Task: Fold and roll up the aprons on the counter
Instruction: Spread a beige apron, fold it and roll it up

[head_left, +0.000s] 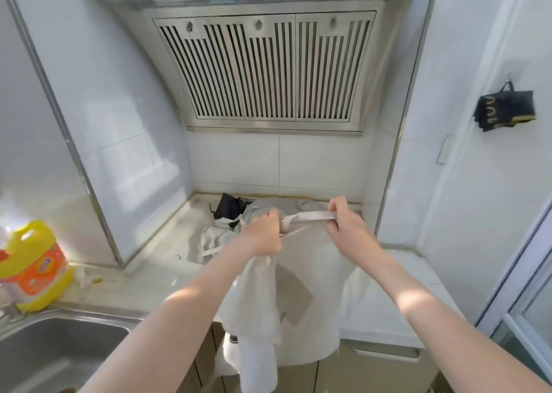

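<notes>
The left hand is clenched round a bunched upper part of a white apron. The right hand pinches the apron's strap between thumb and curled fingers. The strap runs taut and nearly level between the two hands.

Both hands hold the apron up above the middle of the counter. Its cloth hangs down past the counter's front edge and covers part of the cabinet fronts below. A grey-beige pocket shows on the hanging cloth. A narrower fold of the same cloth droops under the left hand.

A second apron lies crumpled on the counter toward the back edge, behind and to the left of the hands, with loose straps trailing from it. At the back edge just beside it sits a small black thing; I cannot tell what it is.

At the counter's left end, by the rim of a steel sink, stands a yellow bottle with a handle and an orange label. The label's print is too blurred to read.

Above the back edge hangs a steel hood with three slatted panels. Its dark top strip carries touch icons and a pale word cut by the frame's top; only "OP" at its start can be made out.

On the right wall a black bag with yellow marks hangs from a hook. Its marks are not legible.
</notes>
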Demonstrator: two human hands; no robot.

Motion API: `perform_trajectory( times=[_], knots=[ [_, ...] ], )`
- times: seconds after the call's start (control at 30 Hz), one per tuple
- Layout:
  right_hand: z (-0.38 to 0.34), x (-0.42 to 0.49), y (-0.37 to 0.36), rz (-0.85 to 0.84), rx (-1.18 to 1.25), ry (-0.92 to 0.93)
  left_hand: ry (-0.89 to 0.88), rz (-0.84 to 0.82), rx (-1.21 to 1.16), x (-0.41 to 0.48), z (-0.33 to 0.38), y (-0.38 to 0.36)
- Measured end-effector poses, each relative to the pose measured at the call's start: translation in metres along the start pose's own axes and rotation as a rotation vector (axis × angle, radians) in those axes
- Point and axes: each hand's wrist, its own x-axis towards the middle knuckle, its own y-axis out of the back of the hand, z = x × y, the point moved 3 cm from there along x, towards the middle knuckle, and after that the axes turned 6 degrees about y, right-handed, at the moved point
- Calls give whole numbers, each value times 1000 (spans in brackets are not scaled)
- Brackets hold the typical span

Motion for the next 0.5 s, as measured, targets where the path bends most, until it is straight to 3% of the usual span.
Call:
perform_trajectory(
  times=[0.1,0.2,0.33,0.37,0.4,0.43,0.5],
  knots=[
    [10,5,8,73,146,-112,38,27,15,11,-8,0],
    [29,1,26,158,123,-173,65,111,-13,17,-2,-5],
    [38,-17,43,316,110,-131,46,463,-254,7,19,-6],
    [38,-22,42,259,19,-117,50,501,-270,7,21,-7],
    [41,-28,34,81,-147,-121,27,458,-201,9,24,-12],
    [52,-37,26,-128,-282,-162,-5,347,-79,10,27,-22],
    [76,-57,22,-271,-341,-289,-7,145,105,7,26,-41]
  ],
)
